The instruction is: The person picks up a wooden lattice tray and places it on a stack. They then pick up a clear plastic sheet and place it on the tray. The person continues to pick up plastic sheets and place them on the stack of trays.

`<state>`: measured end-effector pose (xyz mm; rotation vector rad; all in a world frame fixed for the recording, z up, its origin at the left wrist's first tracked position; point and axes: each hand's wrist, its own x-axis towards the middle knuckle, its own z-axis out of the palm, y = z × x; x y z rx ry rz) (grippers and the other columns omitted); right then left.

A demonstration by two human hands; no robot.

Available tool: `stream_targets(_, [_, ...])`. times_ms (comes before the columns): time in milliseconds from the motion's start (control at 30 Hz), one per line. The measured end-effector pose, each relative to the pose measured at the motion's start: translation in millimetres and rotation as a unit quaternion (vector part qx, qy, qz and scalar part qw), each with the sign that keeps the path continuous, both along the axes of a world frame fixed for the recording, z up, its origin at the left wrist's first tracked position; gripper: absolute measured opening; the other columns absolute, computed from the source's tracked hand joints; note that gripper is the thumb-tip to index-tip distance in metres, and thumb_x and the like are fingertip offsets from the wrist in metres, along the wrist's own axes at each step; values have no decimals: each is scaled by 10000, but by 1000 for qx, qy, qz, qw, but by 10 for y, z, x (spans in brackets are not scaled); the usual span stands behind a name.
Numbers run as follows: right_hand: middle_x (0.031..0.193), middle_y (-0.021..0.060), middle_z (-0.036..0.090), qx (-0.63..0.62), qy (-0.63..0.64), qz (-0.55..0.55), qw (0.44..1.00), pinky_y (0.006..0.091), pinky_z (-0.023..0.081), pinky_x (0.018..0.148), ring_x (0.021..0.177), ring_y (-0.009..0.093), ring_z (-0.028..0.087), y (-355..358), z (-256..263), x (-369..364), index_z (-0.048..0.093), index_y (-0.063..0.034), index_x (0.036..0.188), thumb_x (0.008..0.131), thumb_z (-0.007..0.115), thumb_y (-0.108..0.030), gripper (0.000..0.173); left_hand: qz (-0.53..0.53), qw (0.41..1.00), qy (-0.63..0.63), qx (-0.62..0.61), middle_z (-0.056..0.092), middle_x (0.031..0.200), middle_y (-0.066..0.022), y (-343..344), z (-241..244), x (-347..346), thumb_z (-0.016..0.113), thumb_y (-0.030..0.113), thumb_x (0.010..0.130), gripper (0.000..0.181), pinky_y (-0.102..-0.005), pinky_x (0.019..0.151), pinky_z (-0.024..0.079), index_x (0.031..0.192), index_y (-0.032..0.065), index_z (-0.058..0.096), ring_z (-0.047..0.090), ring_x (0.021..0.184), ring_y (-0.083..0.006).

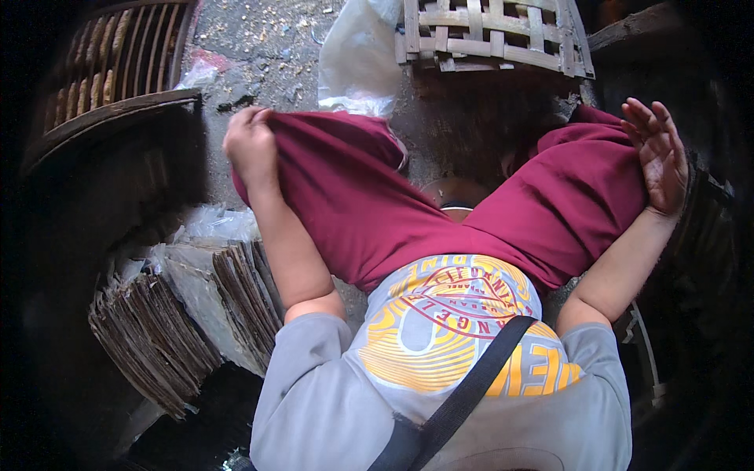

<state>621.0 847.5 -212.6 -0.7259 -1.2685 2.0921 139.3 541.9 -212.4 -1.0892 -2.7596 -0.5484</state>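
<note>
My left hand (253, 141) is closed on the dark red trouser fabric (341, 194) at one knee and pulls it outward, so the cloth is stretched. On the other side my right hand (660, 156) is raised beside the other trouser leg (577, 200), palm showing and fingers apart, with nothing in it. A round brownish seat or lid edge (456, 189) shows between my thighs. Over my grey printed T-shirt (447, 329) runs a black strap (471, 388).
Thin dark sheets stand in stacked bundles (159, 335) with plastic film at the left. A slatted wooden rack (112, 65) is at the upper left. A woven strip basket (495, 32) and translucent plastic sheet (356, 65) lie ahead on the littered concrete floor (265, 47).
</note>
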Motion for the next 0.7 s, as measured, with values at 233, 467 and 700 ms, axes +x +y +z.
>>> stream_targets(233, [1255,191,512,-5,-30,-19,999,376,332,1026,1195,254,477,-274,144,10,425,-35,1247,950,440,-295,395,121,951,-131,251,635,870,-37,-1053,-54,-127,640,215,850,164,-317,775,460,889,59,610,591,765,-177])
stream_targets(467, [1214,168,550,12,-44,-19,999,338,369,989,1146,225,520,-361,240,-128,449,-26,1215,929,511,-256,372,105,829,-382,395,595,828,-20,-1278,-244,-54,603,203,898,180,-230,701,461,943,36,557,559,753,-101])
stream_targets(700, [1186,137,574,3,-21,21,1000,324,379,968,1124,206,533,-377,179,-265,466,-31,1200,924,530,-252,360,188,716,-294,604,527,754,-9,-1856,107,-599,567,120,900,59,-220,578,455,943,98,531,508,645,-93])
